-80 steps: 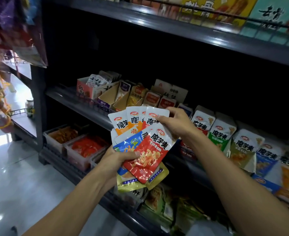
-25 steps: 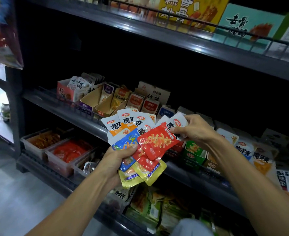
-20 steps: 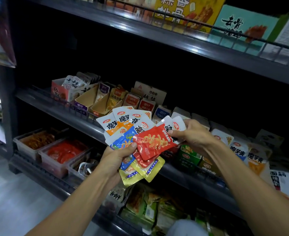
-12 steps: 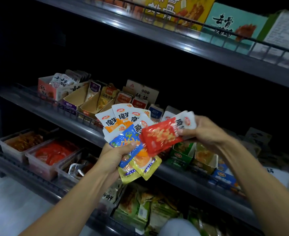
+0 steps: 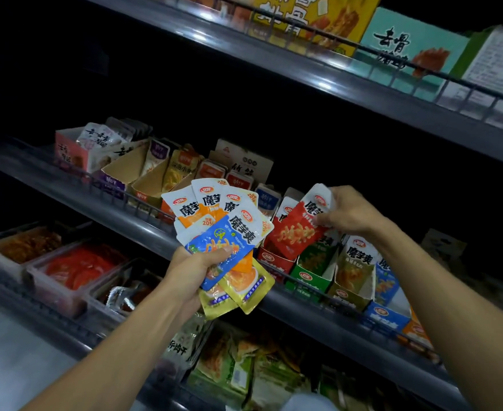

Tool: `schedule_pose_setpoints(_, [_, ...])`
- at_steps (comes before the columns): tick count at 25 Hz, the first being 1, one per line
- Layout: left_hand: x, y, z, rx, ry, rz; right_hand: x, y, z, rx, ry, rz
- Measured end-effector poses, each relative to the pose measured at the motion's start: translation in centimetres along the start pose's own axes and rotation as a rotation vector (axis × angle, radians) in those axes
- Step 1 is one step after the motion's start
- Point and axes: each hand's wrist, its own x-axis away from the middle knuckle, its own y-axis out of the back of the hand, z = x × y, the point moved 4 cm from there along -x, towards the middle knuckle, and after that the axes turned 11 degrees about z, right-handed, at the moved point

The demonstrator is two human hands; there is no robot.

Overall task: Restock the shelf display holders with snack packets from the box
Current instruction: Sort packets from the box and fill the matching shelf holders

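Red snack packet [image 5: 296, 229] tilted above red display holder [image 5: 275, 259]

red packet [image 5: 293, 232]: bright red with a white top, black characters and an orange curly-snack print, pinched in my right hand [image 5: 349, 210]
fan of packets [image 5: 217, 221]: in my left hand [image 5: 196, 268], white tops with tiny red oval logos, black lettering, orange lower halves
blue packet [image 5: 214, 247]: front of the fan, blue with an orange snack picture
yellow packets [image 5: 245, 287]: gold-yellow with an orange circle, poking out at the bottom
red holder [image 5: 274, 259]: red, white oval logo
green holder [image 5: 311, 277]: green, same logo
blue holder [image 5: 385, 314]: blue front
shelf [image 5: 119, 209]: dark grey, kinda shiny
upper boxes [image 5: 312, 22]: yellow one, teal one beside it, black characters
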Motion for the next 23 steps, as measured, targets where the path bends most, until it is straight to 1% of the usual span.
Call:
schedule_pose_setpoints(3, [0.0, -0.1, 0.1, -0.003, 0.011, 0.016, -1.5, -2.0, 0.7, 0.153, -0.045, 0.014])
schedule_pose_setpoints(6, [0.1, 0.1, 0.3, 0.005, 0.014, 0.03, -2.3, -3.5, 0.5, 0.367, -0.045, -0.027])
schedule_pose_setpoints(11, [0.0, 1.2, 0.7, 0.017, 0.023, 0.037, -2.9, -2.9, -0.4, 0.399, -0.049, -0.173])
schedule_pose_setpoints(13, [0.0, 1.5, 1.0, 0.02, 0.028, 0.041, -2.9, -3.3, -0.3, 0.48, -0.035, -0.18])
schedule_pose_setpoints(15, [0.1, 1.5, 1.2, 0.032, 0.034, 0.052, -2.8, -3.5, -0.3, 0.497, -0.023, -0.187])
schedule_pose_setpoints(18, [0.1, 1.3, 1.4, 0.048, 0.042, 0.079, -2.4, -3.1, -0.2, 0.468, -0.019, -0.232])
schedule_pose_setpoints(20, [0.1, 1.3, 1.5, 0.044, 0.036, 0.083, -1.8, -2.4, 0.2, 0.443, 0.013, -0.316])
schedule_pose_setpoints(21, [0.1, 1.2, 1.6, 0.034, 0.031, 0.084, -1.2, -2.2, 0.6, 0.367, 0.05, -0.357])
schedule_pose_setpoints(22, [0.1, 1.1, 1.7, 0.023, 0.026, 0.083, -0.5, -2.1, 1.1, 0.208, 0.08, -0.355])
schedule_pose_setpoints(23, [0.2, 0.9, 1.8, 0.027, 0.022, 0.088, 0.3, -2.4, 1.7, -0.025, 0.084, -0.271])
